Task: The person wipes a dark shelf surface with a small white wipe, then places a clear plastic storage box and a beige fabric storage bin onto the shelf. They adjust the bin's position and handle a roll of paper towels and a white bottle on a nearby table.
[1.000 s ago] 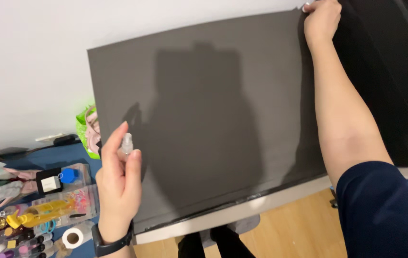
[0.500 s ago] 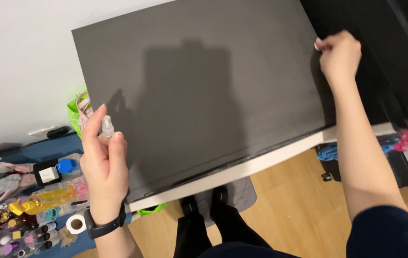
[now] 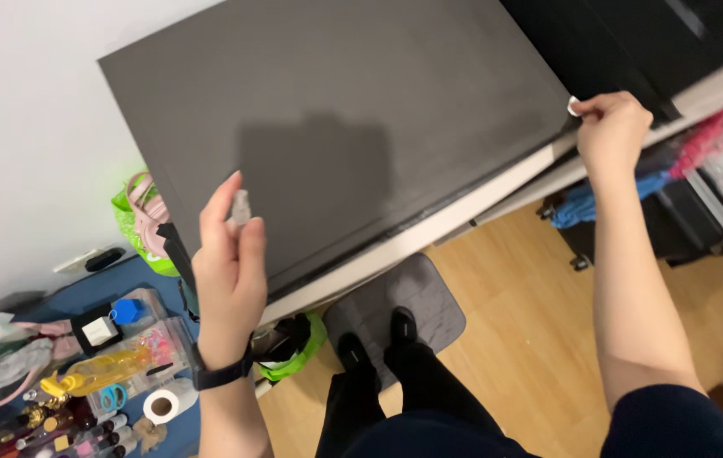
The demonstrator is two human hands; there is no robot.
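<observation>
Dark sheet pinched at one corner, spray bottle raised before it.

The left hand (image 3: pixel 230 267), centre-left of the frame, is closed around a small clear spray bottle (image 3: pixel 241 208) held close to the sheet (image 3: pixel 336 127), which fills the upper middle over a white desk edge (image 3: pixel 429 242). The right hand (image 3: pixel 611 127), upper right, pinches the sheet's corner together with something small and white. With only that one corner gripped, the sheet could slide off the edge toward the grey mat (image 3: pixel 395 309); spray might also drift onto the clutter (image 3: pixel 82 373) at lower left.
</observation>
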